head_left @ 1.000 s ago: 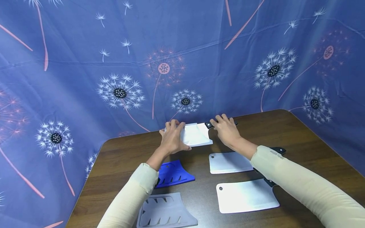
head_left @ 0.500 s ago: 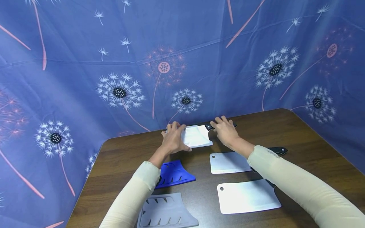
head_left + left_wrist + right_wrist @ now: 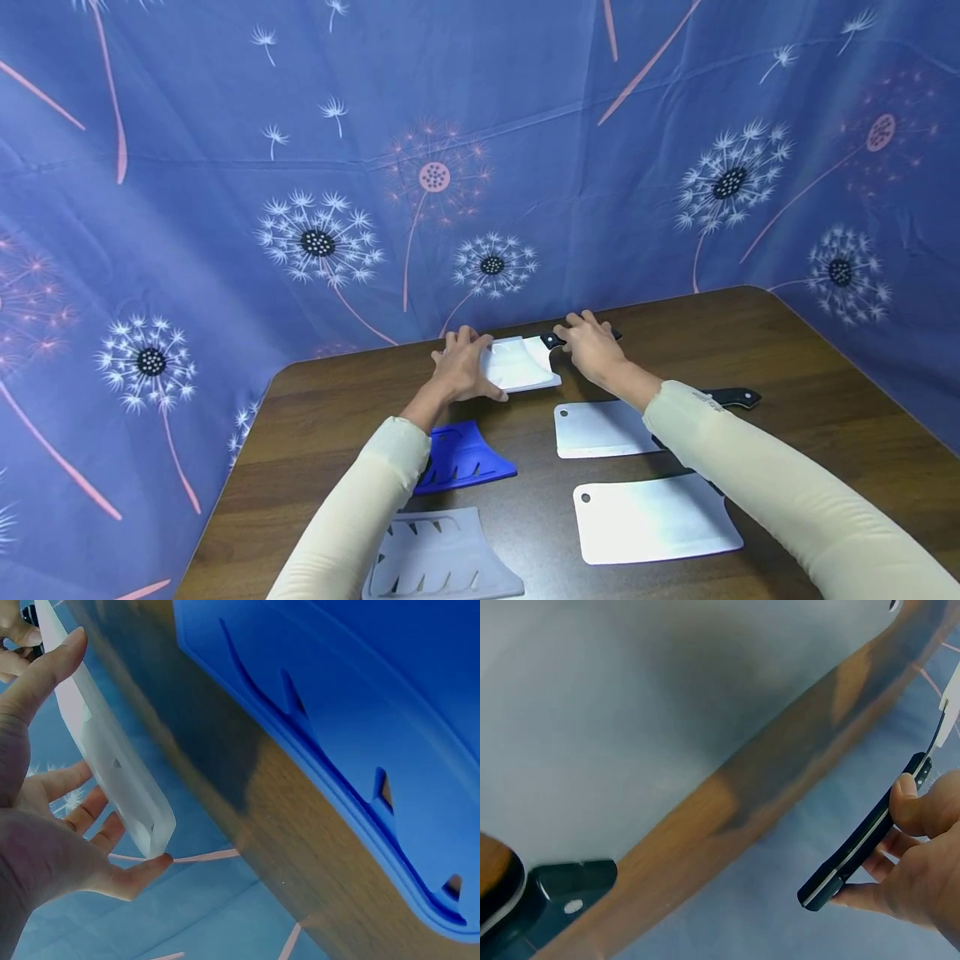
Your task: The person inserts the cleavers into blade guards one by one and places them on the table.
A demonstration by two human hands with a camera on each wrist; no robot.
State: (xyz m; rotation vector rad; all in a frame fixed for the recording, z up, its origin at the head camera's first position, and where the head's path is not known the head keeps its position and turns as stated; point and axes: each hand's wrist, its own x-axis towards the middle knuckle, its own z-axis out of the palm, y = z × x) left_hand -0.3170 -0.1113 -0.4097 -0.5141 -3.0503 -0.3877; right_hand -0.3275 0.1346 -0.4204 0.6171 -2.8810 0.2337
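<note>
At the far side of the table, my left hand (image 3: 462,367) grips a white blade guard (image 3: 517,367) between thumb and fingers. The blade of a cleaver sits in this guard, and the left wrist view shows the guard (image 3: 127,787) edge-on. My right hand (image 3: 592,346) holds the cleaver's black handle (image 3: 862,840), thumb on one side and fingers on the other. Nearer me on the left lie a blue blade guard (image 3: 468,457), partly behind my left sleeve, and a grey one (image 3: 442,554). Two more cleavers (image 3: 603,429) (image 3: 652,521) lie on the right, partly under my right arm.
The brown wooden table (image 3: 300,442) ends just behind the hands. Beyond its far edge hangs a blue cloth (image 3: 570,208) printed with dandelions. A black handle (image 3: 735,398) of one lying cleaver sticks out past my right sleeve.
Both hands, with the sheathed cleaver between them, have come slightly lower and nearer in the head view. The grips look the same, and the lying cleavers and guards stay in place.
</note>
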